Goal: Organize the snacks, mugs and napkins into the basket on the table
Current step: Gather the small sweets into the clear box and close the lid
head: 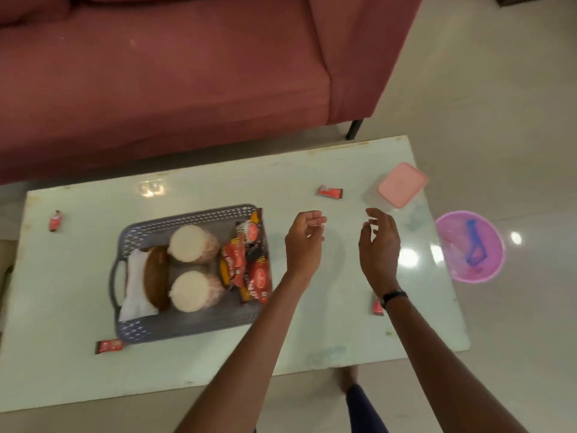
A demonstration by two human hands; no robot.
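arms bare | black wristband [394, 295] on right wrist | dark trousers [363, 407]

The right wrist covers most of a small red wrapper [377, 306] on the tabletop [199, 364], so only its left edge shows, and both forearms run out of the bottom edge. In the basket [187, 328], the napkins [134, 285] lie partly under a brown object [157, 278] too blurred to identify, and the print on the snack packets [246, 260] is too smeared to read. The sofa [162, 82] is cut off at the top and left edges.
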